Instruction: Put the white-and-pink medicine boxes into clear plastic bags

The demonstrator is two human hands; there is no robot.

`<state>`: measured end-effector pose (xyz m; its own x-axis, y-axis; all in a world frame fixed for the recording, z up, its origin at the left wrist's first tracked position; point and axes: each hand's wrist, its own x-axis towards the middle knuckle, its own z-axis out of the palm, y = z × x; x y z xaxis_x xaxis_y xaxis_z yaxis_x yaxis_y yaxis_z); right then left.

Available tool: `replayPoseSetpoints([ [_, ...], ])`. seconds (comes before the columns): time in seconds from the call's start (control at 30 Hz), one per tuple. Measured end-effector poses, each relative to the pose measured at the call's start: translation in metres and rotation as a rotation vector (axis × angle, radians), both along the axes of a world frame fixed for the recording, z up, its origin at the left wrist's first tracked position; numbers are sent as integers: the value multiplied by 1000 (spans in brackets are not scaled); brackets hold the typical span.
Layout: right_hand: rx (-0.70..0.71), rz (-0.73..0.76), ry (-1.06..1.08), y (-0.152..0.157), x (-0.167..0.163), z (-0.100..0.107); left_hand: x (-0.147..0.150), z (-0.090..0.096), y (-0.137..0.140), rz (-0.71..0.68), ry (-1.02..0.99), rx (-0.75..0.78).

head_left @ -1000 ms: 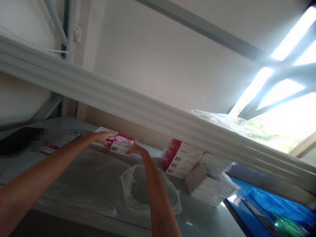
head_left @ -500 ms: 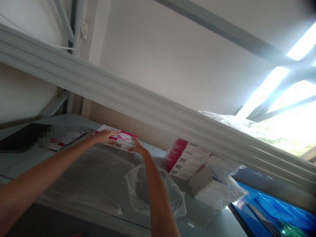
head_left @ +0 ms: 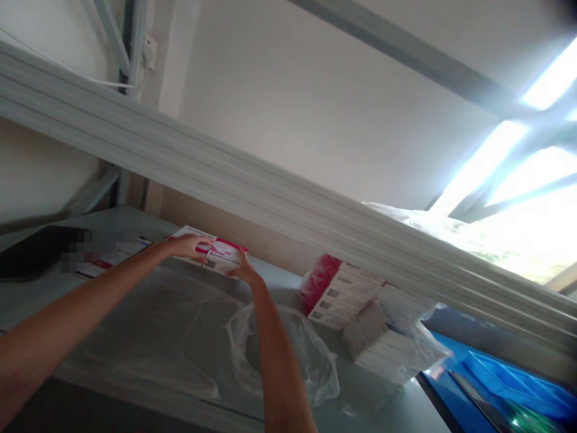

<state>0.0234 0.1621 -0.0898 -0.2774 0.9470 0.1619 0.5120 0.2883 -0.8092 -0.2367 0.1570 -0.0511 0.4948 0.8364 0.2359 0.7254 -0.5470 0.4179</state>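
Two small white-and-magenta cardboard boxes lie end to end on the grey shelf, near the back wall. My left hand curls over the left part of them, its fingers on the top and the thumb side toward me. Around their right end bends my right hand, thumb and fingers against the box. Parts of the boxes are covered by both hands. In front of them a clear plastic bag lies crumpled, partly behind my right forearm.
More magenta-and-white boxes and a bagged stack of white boxes stand on the right. Blue bags lie at the far right. A phone and a dark flat object are at left. A shelf beam crosses above my hands.
The whole view has shifted slightly. My left hand's fingers look more curled on the boxes. Both hands stay at the boxes.
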Motion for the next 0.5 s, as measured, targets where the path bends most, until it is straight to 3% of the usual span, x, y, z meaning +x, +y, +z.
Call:
replayPoseSetpoints([
  [0.17,-45,3,38,-2,-3,4,3,-6,2,39,52,53],
  [0.5,-50,43,44,-26,-3,29,2,-5,5,40,122,9],
])
